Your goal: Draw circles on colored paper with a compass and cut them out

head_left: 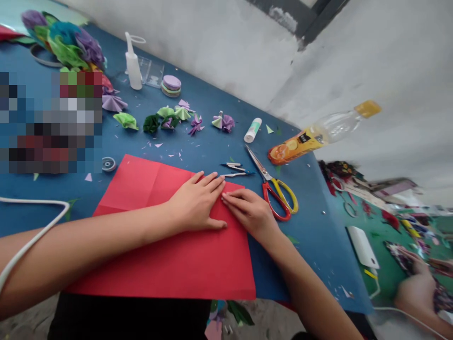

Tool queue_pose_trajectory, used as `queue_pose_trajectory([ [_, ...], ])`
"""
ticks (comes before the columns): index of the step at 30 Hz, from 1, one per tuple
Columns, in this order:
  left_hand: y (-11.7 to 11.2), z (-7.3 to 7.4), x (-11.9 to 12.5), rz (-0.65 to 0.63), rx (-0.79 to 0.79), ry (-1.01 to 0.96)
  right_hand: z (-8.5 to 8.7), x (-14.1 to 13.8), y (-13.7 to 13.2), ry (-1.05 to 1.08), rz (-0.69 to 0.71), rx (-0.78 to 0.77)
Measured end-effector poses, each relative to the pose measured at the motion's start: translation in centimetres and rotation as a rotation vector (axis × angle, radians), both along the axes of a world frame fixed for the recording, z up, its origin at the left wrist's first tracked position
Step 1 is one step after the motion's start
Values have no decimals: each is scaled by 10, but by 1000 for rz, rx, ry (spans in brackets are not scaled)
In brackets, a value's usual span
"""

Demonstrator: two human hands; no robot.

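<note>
A large red paper sheet with fold creases lies on the blue table in front of me. My left hand rests flat on the sheet's far right part, fingers stretched out and together. My right hand lies beside it at the sheet's right edge, fingers extended and pressing the paper, fingertips touching those of the left hand. Neither hand holds anything. Red-and-yellow-handled scissors lie just right of my right hand, and small metal snips just beyond my fingertips.
Small folded paper flowers in green and purple, a glue stick, a white squeeze bottle, a tipped plastic bottle, paper scraps and a larger paper bouquet lie farther back. Another person's hand works at the right. A white cable crosses my left arm.
</note>
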State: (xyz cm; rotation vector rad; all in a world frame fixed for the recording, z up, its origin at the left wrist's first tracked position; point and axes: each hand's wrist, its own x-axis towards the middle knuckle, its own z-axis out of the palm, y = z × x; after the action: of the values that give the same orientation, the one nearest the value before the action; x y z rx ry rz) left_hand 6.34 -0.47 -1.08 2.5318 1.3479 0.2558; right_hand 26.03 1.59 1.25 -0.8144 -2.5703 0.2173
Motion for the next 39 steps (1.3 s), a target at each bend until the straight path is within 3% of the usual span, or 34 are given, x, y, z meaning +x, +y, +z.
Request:
queue_pose_trajectory([
  [2,0,0,0,-2,1,4,1,-1,-1,-24,28,7],
  [5,-1,0,0,1,-7,6,3,-3,-2,-90,86,-102],
  [9,-1,0,0,-5,-16,-10,3,-3,-5,-41,3,93],
  [14,1,2,-1,-20,-50,-21,8,1,-6,-176,101,-75],
  [18,2,3,0,-6,-76,-17,3,0,-6,-82,57,87],
  [24,2,7,1,0,-108,-7,5,4,-14,-146,84,-64],
  [28,2,8,0,5,-102,-2,1,-1,-17,-47,-14,80],
  [34,2,8,0,4,-101,13,8,19,-25,-106,45,-75],
  [39,2,5,0,11,-70,2,-1,21,-25,-10,-35,52],
])
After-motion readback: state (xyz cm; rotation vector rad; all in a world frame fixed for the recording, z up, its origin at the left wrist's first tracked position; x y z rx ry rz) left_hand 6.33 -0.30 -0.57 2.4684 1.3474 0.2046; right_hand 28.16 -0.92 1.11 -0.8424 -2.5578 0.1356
